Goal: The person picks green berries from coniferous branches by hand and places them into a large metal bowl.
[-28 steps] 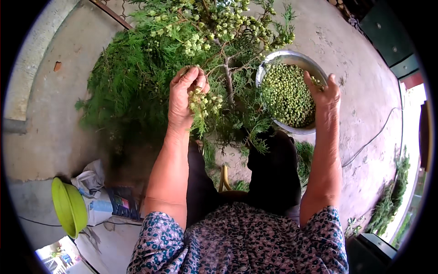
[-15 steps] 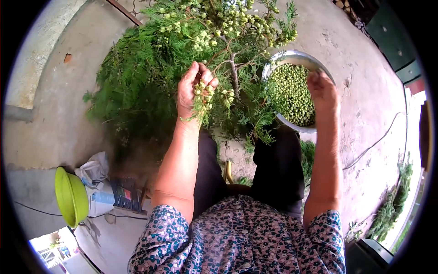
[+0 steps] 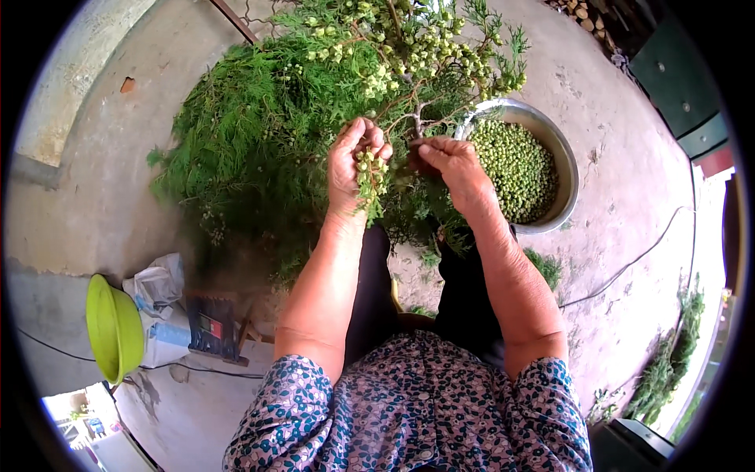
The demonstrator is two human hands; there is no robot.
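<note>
My left hand (image 3: 353, 161) is closed around an evergreen sprig (image 3: 372, 179), whose pale green cones hang below the fingers. Close by on the right, my right hand (image 3: 456, 164) has its thumb and fingers pinched together beside the woody stem of a cone-laden branch (image 3: 440, 55). What the right fingertips hold, if anything, is hidden. To the right of that hand stands a round metal basin (image 3: 569, 169), holding a heap of loose green cones (image 3: 515, 165). The large branch spreads beyond both hands, thick with cones.
A pile of leafy green branches (image 3: 236, 126) lies to the left. At the lower left are a lime-green plastic basin (image 3: 114, 330) and a crumpled white bag (image 3: 157, 283). Along the right, a thin cable (image 3: 629, 271) and cut greenery (image 3: 668, 370) lie on the floor.
My right hand has moved left from over the metal basin to beside my left hand. The left hand keeps its sprig, and the whole view has shifted slightly.
</note>
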